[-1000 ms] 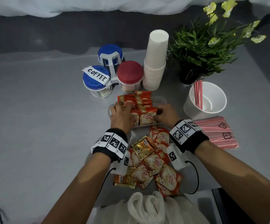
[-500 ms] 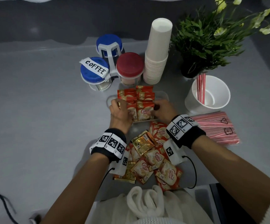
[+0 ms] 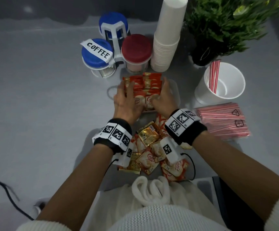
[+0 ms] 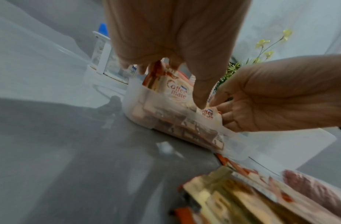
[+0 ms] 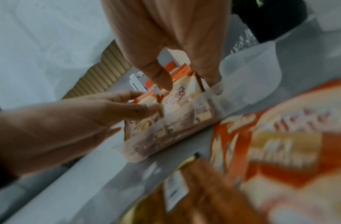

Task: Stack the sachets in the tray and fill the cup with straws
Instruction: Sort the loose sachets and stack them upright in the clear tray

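Note:
A clear plastic tray (image 3: 175, 90) holds a row of upright red and white creamer sachets (image 3: 149, 83). My left hand (image 3: 125, 100) clasps the row's left side, fingers along it and thumb on the front sachet (image 4: 178, 92). My right hand (image 3: 164, 97) clasps the right side, its fingers down inside the tray wall (image 5: 252, 78). A heap of loose sachets (image 3: 149, 148) lies on the table between my wrists. At right stands a white cup (image 3: 230, 95) with a few red striped straws (image 3: 214, 78), and a flat pack of straws (image 3: 222, 120) lies in front of it.
Behind the tray stand two blue-lidded jars, one labelled COFFEE (image 3: 97, 55), a red-lidded jar (image 3: 136, 50) and a tall stack of paper cups (image 3: 168, 35). A potted plant (image 3: 222, 25) fills the back right. A black cable (image 3: 7, 194) lies at lower left.
Both hands have slid farther along the sides of the sachet row in the tray. The view has tilted down toward the table.

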Demonstrator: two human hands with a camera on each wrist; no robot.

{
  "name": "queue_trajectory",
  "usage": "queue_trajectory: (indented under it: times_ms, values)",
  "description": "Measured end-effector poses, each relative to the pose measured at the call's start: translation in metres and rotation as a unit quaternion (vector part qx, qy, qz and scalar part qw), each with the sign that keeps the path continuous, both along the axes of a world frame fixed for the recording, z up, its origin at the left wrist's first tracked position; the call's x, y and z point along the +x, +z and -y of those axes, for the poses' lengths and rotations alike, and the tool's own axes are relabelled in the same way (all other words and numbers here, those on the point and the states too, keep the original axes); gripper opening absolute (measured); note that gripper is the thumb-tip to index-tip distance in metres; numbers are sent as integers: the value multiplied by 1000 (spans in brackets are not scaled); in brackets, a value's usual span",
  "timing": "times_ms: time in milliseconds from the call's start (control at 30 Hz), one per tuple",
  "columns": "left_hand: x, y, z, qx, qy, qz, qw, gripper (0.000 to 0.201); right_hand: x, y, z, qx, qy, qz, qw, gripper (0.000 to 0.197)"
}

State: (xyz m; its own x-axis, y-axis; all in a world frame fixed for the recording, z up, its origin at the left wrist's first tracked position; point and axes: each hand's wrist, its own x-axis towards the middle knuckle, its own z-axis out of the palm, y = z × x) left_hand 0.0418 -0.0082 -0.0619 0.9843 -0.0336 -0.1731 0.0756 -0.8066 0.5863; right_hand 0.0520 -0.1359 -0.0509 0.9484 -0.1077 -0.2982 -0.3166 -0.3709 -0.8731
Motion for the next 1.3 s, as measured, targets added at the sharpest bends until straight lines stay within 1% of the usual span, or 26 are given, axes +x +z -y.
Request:
queue_trajectory:
  times_ms: [33,100,167,233,300,367,467,533,567,667,800,867,967,1000,1033,1067,1100,1167,1200,1233,1267,1300]
  values:
    - [1,2,0,31,-15,14,999,77,2,0,2,-26,13,23,999,79]
    - [6,7,0,90,-52,28,994,70,7,5,6,-141,65,67,986,83]
    - [13,11,2,129,-93,21,987,61,12,7,8,-251,136,79,955,80]
    - [18,13,2,150,-113,18,982,53,15,4,7,-306,194,78,929,76]
    - [18,12,0,171,-113,21,979,48,14,-2,8,-325,224,69,916,73]
    - [14,12,-4,181,-98,27,978,43,11,-9,11,-343,237,54,908,73]
    - [8,12,-7,175,-86,39,980,41,10,-8,12,-331,227,54,914,72]
    - [8,13,-4,172,-96,35,980,43,10,-5,9,-309,218,54,924,71]
    - [9,13,-2,173,-105,27,979,46,11,-4,8,-307,222,54,924,70]
    - [13,15,3,202,-131,-3,971,51,13,-3,5,-335,243,55,909,67]
    - [13,19,2,255,-143,-12,956,49,19,2,5,-363,216,66,904,68]
    - [12,18,-1,254,-146,-12,956,49,19,2,4,-368,241,60,896,71]
    - [8,14,-7,240,-149,3,959,47,18,0,4,-394,290,34,872,70]
    - [7,12,-9,235,-148,9,961,47,20,1,6,-395,297,28,869,70]
    - [5,12,-10,232,-146,14,962,47,22,2,8,-384,299,28,873,69]
    - [4,12,-11,226,-141,18,964,49,22,5,10,-359,291,37,886,68]
    - [4,12,-11,214,-132,24,968,52,21,8,12,-326,265,55,906,67]
    - [3,14,-9,178,-94,32,979,63,16,11,17,-248,155,94,952,60]
    - [3,15,-8,157,-67,28,985,70,12,12,20,-213,97,98,967,57]
    - [2,15,-7,136,-39,17,990,77,7,12,22,-191,55,91,976,55]
    - [2,16,-6,114,-11,0,993,81,3,11,23,-174,32,74,981,58]
    - [1,16,-4,90,11,-17,996,84,-1,11,23,-158,27,56,985,64]
